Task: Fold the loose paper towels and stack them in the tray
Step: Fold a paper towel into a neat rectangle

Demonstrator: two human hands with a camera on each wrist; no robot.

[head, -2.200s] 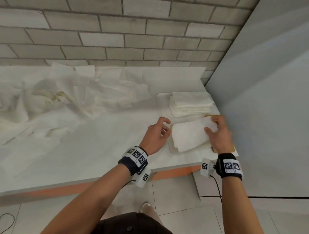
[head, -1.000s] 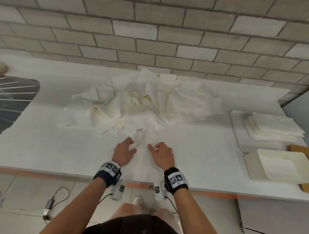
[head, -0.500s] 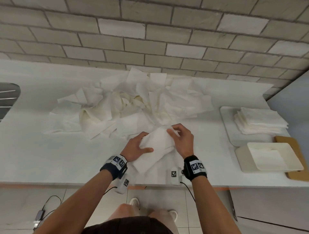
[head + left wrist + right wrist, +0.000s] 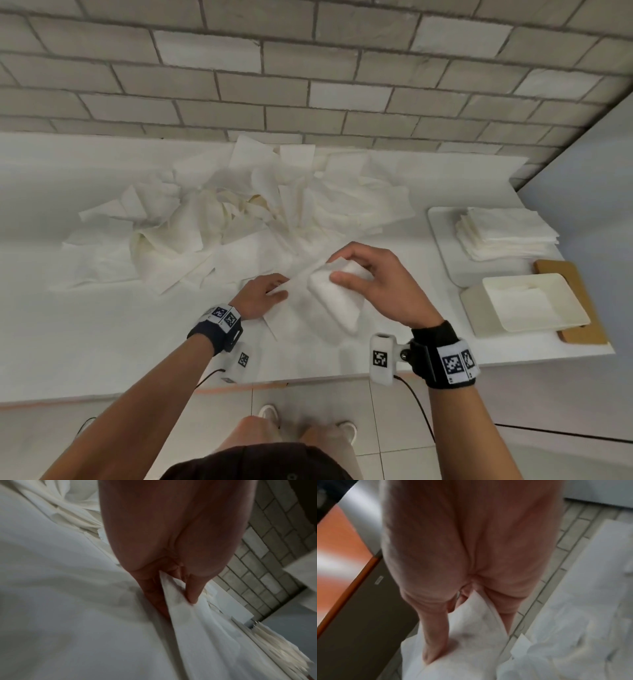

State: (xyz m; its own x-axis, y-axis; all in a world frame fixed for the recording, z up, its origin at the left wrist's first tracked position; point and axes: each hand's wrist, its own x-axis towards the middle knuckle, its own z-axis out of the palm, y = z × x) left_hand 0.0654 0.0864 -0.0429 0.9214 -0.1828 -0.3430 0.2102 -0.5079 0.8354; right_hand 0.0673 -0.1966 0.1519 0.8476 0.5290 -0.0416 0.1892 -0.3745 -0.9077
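Towel in work: a white, soft paper towel [image 4: 334,301] lay partly folded at the near edge of the white bench [image 4: 102,335], between the two hands.
Right hand [image 4: 383,291]: raised above the bench, thumb and fingers pinching the towel's doubled-over end [image 4: 467,622].
Left hand [image 4: 262,299]: low on the bench, thumb and fingers gripping the towel's other edge [image 4: 180,608].
Look of the towel: blurred, puffed at the fold, the rest trailing flat.
Loose heap: crumpled white paper towels [image 4: 239,219] lay just behind the hands.
Tray: a shallow white square tray [image 4: 493,291] sat well to the right, a flat sheet inside.
Beside it: a stack of folded white towels [image 4: 507,233] on a flat pale board [image 4: 442,233].
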